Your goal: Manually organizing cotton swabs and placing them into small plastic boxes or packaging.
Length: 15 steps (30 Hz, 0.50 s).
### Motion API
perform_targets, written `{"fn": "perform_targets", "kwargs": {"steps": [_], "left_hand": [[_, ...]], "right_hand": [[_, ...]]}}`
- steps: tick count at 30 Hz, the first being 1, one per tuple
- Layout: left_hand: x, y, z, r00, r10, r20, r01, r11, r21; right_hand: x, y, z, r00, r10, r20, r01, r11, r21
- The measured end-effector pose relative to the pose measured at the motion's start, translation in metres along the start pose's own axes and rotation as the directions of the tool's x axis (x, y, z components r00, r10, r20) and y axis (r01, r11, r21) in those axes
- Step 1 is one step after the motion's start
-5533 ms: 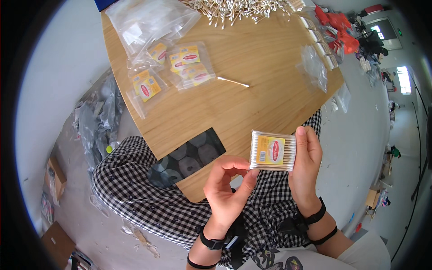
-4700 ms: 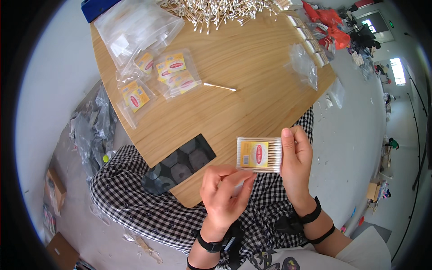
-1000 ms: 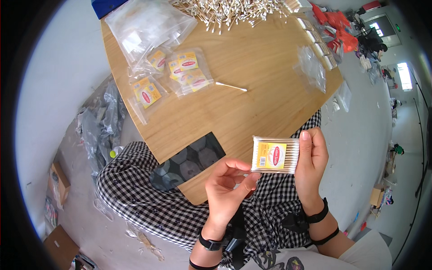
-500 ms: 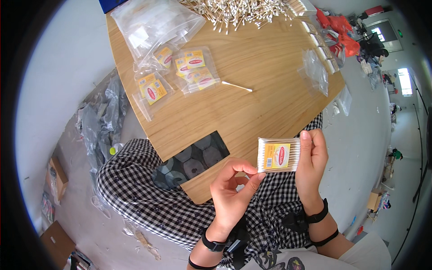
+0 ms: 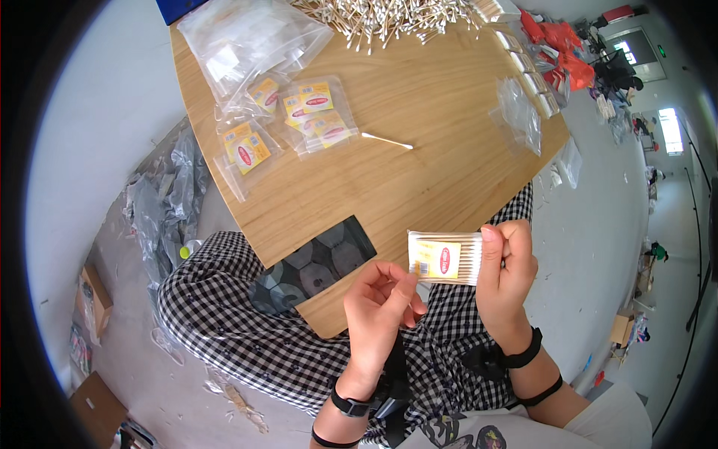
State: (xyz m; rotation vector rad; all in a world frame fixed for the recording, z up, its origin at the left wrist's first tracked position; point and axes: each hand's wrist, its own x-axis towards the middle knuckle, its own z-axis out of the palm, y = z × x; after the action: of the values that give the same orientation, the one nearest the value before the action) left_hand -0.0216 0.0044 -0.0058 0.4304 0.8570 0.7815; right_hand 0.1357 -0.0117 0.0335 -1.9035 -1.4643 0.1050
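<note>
Black bands [image 5: 351,406] circle the wrists of a person seated in black-and-white checked trousers [image 5: 224,307] at the bottom of the frame. Right of centre, the right hand [image 5: 511,271] has its grip on the right end of a cotton-swab packet [image 5: 439,260], thumb in front, label side up. The left hand [image 5: 380,303], fingers curled, waits at the packet's lower left corner; whether its grip pinches the wrapping cannot be told.

Steady handling here would seem to call for a light hold on the end, the packet kept level and the swab rows unsqueezed, with only fingertips working at the corner so that the wrapping does not crease or tear.

Beyond lies the wooden table [image 5: 419,183], a dark patterned panel [image 5: 318,263] at its near left edge. A single cotton swab [image 5: 387,141] rests at mid-table, just right of yellow labels [image 5: 315,97] in clear bags. More clear bags [image 5: 520,120] lie at the right edge. Across the top, a large plastic bag [image 5: 250,37], a heap of loose swabs [image 5: 389,19] and a row of small packets [image 5: 525,69] line up; red bags [image 5: 574,69] show at upper right.
</note>
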Motion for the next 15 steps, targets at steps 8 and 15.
{"fn": "perform_targets", "kwargs": {"steps": [8,15], "left_hand": [[0.0026,0.0029,0.0009,0.997,-0.077,0.004,0.078,0.997,-0.01],[0.0009,-0.0044,-0.0017,0.998,0.017,0.054,-0.011,0.994,-0.106]], "right_hand": [[0.0062,0.0031,0.0015,0.997,0.069,0.023,-0.068,0.996,-0.053],[0.0057,0.0031,0.0008,0.993,0.113,0.027,-0.112,0.993,-0.035]]}}
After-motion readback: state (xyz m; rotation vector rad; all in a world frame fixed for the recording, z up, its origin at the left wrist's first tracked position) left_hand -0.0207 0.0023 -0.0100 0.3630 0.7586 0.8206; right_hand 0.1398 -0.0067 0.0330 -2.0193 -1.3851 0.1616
